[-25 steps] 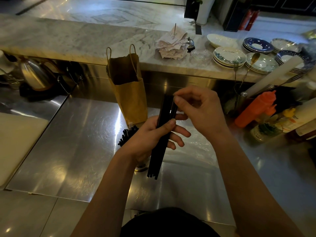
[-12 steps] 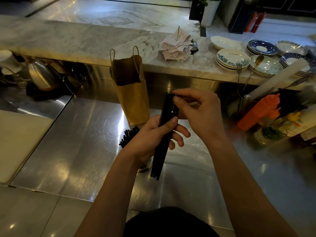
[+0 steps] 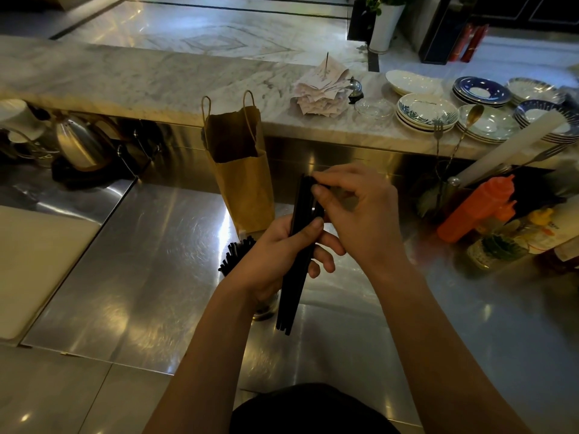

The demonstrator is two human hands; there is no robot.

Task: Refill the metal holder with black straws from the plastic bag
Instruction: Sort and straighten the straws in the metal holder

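Observation:
A bundle of black straws (image 3: 289, 303) is held upright over the steel counter, gripped round its middle by my left hand (image 3: 275, 261). My right hand (image 3: 360, 214) pinches the bundle's top end between thumb and fingers. I cannot make out the plastic bag around the bundle. Behind my left hand stands the metal holder (image 3: 266, 310), mostly hidden, with several black straws (image 3: 233, 255) sticking out of it to the left.
A brown paper bag (image 3: 244, 170) stands open just behind the holder. At the right are an orange squeeze bottle (image 3: 476, 208), jars and a cutlery pot. Stacked plates (image 3: 426, 112) and a paper pile (image 3: 322, 89) sit on the marble ledge. A kettle (image 3: 80, 142) stands far left.
My right hand's fingers have shifted slightly at the top of the straw bundle. The left hand keeps the same grip. The camera has tilted a little.

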